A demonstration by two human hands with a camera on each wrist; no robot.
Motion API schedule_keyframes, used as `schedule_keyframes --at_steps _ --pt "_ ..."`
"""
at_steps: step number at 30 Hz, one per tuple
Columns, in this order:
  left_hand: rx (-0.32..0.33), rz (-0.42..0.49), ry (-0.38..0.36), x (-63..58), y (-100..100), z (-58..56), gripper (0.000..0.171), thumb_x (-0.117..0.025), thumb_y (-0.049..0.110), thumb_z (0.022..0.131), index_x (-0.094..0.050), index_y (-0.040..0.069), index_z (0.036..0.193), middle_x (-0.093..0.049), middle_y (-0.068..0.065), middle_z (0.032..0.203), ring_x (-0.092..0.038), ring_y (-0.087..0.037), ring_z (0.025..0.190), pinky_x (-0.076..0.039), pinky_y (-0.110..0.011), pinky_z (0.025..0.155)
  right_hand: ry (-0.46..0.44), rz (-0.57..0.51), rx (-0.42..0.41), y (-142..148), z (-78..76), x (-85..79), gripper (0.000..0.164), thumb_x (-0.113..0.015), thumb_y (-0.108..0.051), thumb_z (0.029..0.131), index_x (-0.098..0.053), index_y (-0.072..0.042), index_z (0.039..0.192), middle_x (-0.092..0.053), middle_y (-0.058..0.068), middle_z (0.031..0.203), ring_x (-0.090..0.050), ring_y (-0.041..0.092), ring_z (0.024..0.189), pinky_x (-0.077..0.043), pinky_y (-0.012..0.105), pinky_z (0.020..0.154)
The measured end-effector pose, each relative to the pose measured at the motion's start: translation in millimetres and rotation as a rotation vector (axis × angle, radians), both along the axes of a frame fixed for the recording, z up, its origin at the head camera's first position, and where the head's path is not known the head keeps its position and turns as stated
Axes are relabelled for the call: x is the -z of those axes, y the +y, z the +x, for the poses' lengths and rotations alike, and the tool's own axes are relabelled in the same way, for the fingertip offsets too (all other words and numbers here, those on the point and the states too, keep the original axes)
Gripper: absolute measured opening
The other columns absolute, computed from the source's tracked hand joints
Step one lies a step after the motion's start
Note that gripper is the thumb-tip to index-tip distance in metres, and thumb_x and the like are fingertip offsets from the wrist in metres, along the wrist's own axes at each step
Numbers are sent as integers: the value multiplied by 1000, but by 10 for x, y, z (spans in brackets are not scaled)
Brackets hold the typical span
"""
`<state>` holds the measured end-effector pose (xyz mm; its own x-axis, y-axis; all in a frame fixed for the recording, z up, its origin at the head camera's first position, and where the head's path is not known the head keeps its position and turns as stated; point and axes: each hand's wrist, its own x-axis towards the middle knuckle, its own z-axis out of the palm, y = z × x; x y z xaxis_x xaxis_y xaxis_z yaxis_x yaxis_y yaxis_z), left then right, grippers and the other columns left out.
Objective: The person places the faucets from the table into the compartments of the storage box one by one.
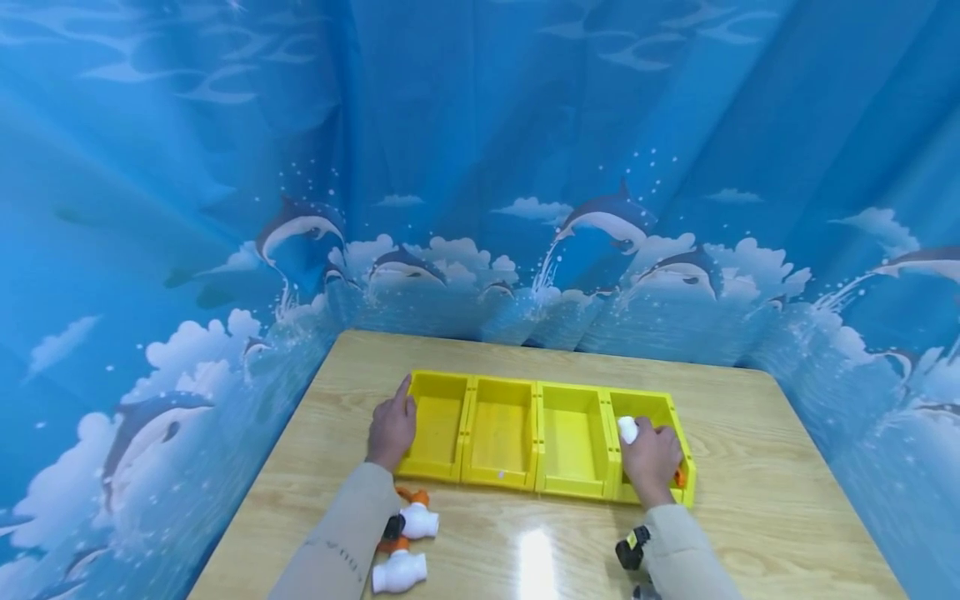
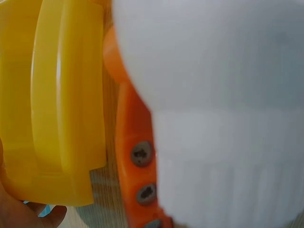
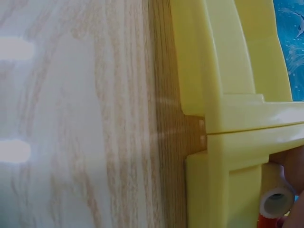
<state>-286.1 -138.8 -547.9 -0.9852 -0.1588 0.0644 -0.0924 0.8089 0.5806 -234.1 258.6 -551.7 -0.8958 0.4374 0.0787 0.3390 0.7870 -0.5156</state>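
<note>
Four joined yellow bins [image 1: 498, 429] stand in a row on the table. At the row's left end, my left hand [image 1: 393, 427] grips the side wall of the leftmost bin. My right hand [image 1: 652, 460] is over the rightmost bin and holds a white plastic ball valve [image 1: 627, 429]. Its hollow white end [image 3: 276, 202] shows in the right wrist view; the fingers hide most of it. Orange shows below that hand. Two more white ball valves with orange handles, a nearer one [image 1: 400, 573] and a farther one [image 1: 429, 522], lie beside my left forearm.
The wooden table [image 1: 750, 467] reaches back to a blue dolphin-print curtain [image 1: 480, 167], which also runs along both sides. In the left wrist view a white valve body [image 2: 223, 85] and its orange handle [image 2: 130, 123] fill much of the picture.
</note>
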Motion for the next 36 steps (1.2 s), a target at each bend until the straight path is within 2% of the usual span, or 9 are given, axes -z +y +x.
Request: schedule_keyframes --at_steps 9,15,25,36 --pt "-10 6 -38 21 -4 -24 49 -36 29 105 -30 21 154 -60 -20 124 -48 -40 121 -40 -59 97 -24 -6 -2 5 -21 28 43 -63 -17 93 -53 5 129 -46 32 115 -38 47 107 -27 57 93" --pt "-10 -1 -39 27 -5 -37 49 -36 29 105 -30 21 153 -60 -19 122 -48 -40 121 -40 -60 97 -28 -13 -8 10 -10 39 42 -61 -16 94 -52 6 129 -44 33 116 -36 48 111 -26 59 95" --pt "-6 -4 -33 19 -6 -31 49 -35 28 106 -30 19 153 -61 -20 123 -49 -40 120 -40 -60 96 -42 3 -6 7 -13 59 39 -59 -14 95 -52 5 129 -44 32 115 -38 47 107 -29 58 92" --pt "-10 10 -40 19 -6 -21 49 -36 29 106 -30 20 153 -58 -20 129 -47 -40 122 -39 -61 98 -29 8 -6 19 -3 81 36 -58 -14 96 -54 5 126 -45 31 114 -39 46 107 -29 58 93"
